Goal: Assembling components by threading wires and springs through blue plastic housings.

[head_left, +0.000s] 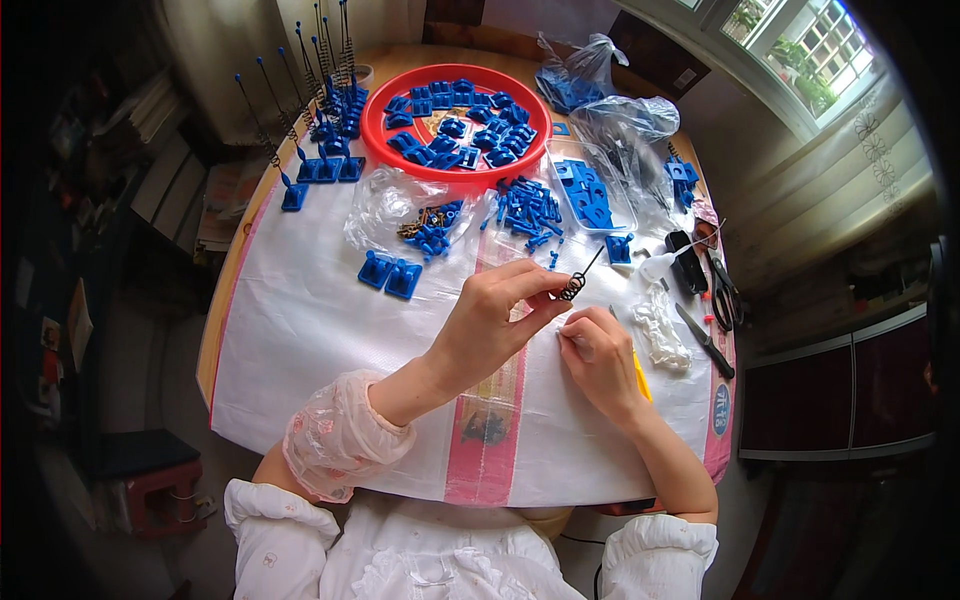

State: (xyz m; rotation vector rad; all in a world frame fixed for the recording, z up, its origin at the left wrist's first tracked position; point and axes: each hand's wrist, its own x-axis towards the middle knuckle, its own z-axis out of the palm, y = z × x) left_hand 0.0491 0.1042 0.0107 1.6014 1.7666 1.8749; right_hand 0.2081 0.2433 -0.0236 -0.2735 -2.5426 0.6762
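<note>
Above the middle of the table, my left hand (500, 310) pinches a black coil spring (572, 287) between thumb and fingers. A straight wire end sticks up from the coil toward the upper right. My right hand (598, 358) is closed just beside it, low over the white sheet, its fingertips pressed together; what they hold, if anything, is too small to make out. A yellow handle (641, 378) shows from under the right hand's outer side, partly hidden. Beyond the hands lie a pile of small blue plastic pegs (527, 208) and two blue square bases (390, 274).
A red round tray (374, 140) of blue parts stands at the back. Blue bases with upright springs (325, 140) crowd the far left. On the right are a clear box (622, 215), a white bottle (657, 267), a black-handled knife (713, 350) and scissors (727, 295).
</note>
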